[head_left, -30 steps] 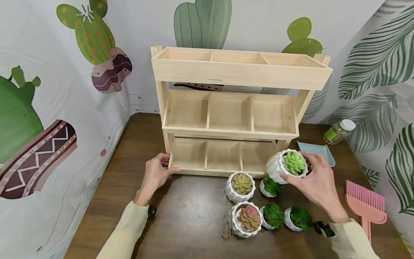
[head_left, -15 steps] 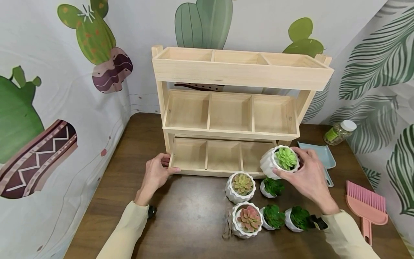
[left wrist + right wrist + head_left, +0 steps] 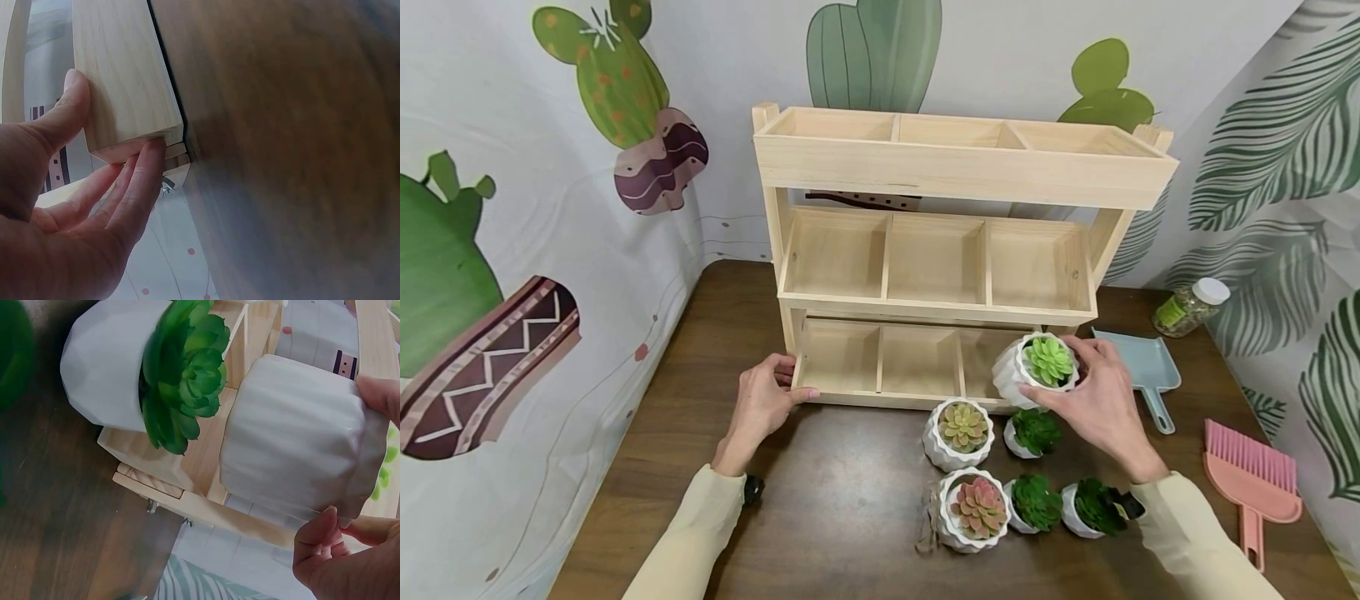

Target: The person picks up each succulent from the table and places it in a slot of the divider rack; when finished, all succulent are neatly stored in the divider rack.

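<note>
My right hand (image 3: pixel 1097 400) grips a potted succulent (image 3: pixel 1048 361), a bright green rosette in a white fluted pot, by its rim. The pot is tilted and overlaps the bottom right compartment of the wooden plant stand (image 3: pixel 966 177). In the right wrist view the white pot (image 3: pixel 294 434) hangs between thumb and fingers, its underside clear of the stand. At the lowest tier's left front corner, my left hand (image 3: pixel 765 400) holds the wood, thumb over the front edge and fingers against the end. The left wrist view shows those fingers (image 3: pixel 140 187) at the board's end.
Before the stand are a yellowish succulent (image 3: pixel 962 427), a pink one (image 3: pixel 979 507) and small dark green potted plants (image 3: pixel 1036 502). To the right lie a blue dustpan (image 3: pixel 1150 367), a pink brush (image 3: pixel 1251 475) and a jar (image 3: pixel 1191 307) with a white lid.
My right hand has carried the potted succulent leftward and slightly up, over the bottom right compartment, uncovering more of the blue dustpan. My left hand has stayed at the stand's corner.
</note>
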The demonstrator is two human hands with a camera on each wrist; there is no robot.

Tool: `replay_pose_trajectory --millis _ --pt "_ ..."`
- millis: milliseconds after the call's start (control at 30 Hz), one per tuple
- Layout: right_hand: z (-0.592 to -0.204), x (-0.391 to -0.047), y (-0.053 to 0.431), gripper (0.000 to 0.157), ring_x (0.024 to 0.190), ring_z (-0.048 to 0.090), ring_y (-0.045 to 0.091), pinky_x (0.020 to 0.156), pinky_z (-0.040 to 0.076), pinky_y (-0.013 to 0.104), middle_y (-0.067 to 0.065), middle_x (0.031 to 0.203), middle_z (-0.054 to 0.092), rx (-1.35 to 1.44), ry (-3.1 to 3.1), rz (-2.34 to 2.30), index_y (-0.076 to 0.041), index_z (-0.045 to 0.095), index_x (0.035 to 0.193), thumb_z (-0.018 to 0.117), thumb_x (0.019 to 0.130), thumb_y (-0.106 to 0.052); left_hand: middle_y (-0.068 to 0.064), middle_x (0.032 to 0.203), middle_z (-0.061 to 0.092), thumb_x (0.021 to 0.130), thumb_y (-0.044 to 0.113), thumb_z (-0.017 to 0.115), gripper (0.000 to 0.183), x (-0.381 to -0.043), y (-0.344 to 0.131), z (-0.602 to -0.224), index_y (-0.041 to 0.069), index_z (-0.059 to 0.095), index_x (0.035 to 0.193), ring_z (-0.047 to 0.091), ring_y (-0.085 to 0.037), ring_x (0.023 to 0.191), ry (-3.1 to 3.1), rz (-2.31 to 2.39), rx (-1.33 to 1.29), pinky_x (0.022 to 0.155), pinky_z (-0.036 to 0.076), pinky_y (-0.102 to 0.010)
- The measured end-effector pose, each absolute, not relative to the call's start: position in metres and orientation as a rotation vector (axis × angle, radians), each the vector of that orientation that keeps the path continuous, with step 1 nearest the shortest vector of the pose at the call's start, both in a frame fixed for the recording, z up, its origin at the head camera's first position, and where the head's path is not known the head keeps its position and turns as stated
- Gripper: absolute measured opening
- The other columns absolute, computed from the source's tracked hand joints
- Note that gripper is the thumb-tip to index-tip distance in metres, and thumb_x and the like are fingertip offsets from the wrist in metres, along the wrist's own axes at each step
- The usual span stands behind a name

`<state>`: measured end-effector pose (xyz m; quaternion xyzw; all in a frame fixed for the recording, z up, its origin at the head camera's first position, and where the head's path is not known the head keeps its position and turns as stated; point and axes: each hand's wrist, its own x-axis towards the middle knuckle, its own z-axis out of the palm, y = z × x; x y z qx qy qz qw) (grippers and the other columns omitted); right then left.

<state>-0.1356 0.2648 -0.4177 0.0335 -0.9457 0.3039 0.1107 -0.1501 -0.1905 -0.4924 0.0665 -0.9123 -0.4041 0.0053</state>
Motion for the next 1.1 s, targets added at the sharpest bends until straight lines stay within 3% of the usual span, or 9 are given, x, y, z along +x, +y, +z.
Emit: replay_pose_trajectory --millis 300,700,800,933,1100 --pt "-0.419 -0.142 0.260 0.093 0.113 0.058 0.049 0.089 0.044 0.055 0.030 0.128 0.055 0.089 -2.827 0.893 0.007 0.059 0.148 0.100 0.075 -0.035 -0.021 0.116 0.079 0.081 0.019 0.099 0.063 -0.150 -0.190 -0.491 -0.003 0.068 0.132 0.079 -0.035 0.105 -2.860 -1.273 0.223 0.090 0.064 -0.048" --pt "-0.424 -0.153 0.253 0.092 0.105 0.054 0.044 0.084 0.041 0.051 0.030 0.122 0.056 0.132 -2.804 0.882 0.008 0.060 0.146 0.101 0.074 -0.032 -0.021 0.116 0.079 0.082 0.019 0.098 0.062 -0.149 -0.190 -0.491 -0.002 0.068 0.132 0.079 -0.035 0.105 -2.864 -1.271 0.228 0.088 0.065 -0.046" --pt "-0.427 -0.155 0.251 0.089 0.106 0.055 0.046 0.088 0.043 0.056 0.032 0.123 0.056 0.152 -2.790 0.882 0.009 0.062 0.144 0.101 0.073 -0.029 -0.021 0.116 0.079 0.082 0.019 0.098 0.062 -0.149 -0.190 -0.491 -0.002 0.068 0.132 0.079 -0.034 0.105 -2.866 -1.271 0.230 0.088 0.065 -0.046" --pt "-0.429 -0.158 0.247 0.088 0.118 0.056 0.054 0.099 0.044 0.068 0.036 0.135 0.054 0.165 -2.796 0.907 0.009 0.062 0.143 0.101 0.073 -0.027 -0.021 0.116 0.079 0.082 0.019 0.098 0.062 -0.149 -0.190 -0.490 -0.002 0.068 0.132 0.079 -0.034 0.105 -2.869 -1.266 0.227 0.088 0.065 -0.046" --pt "-0.429 -0.162 0.243 0.089 0.124 0.055 0.057 0.104 0.045 0.071 0.037 0.141 0.053 0.168 -2.815 0.912 0.008 0.062 0.144 0.101 0.073 -0.028 -0.020 0.116 0.079 0.081 0.018 0.099 0.062 -0.149 -0.190 -0.490 -0.002 0.068 0.132 0.079 -0.034 0.105 -2.863 -1.269 0.217 0.088 0.065 -0.046"
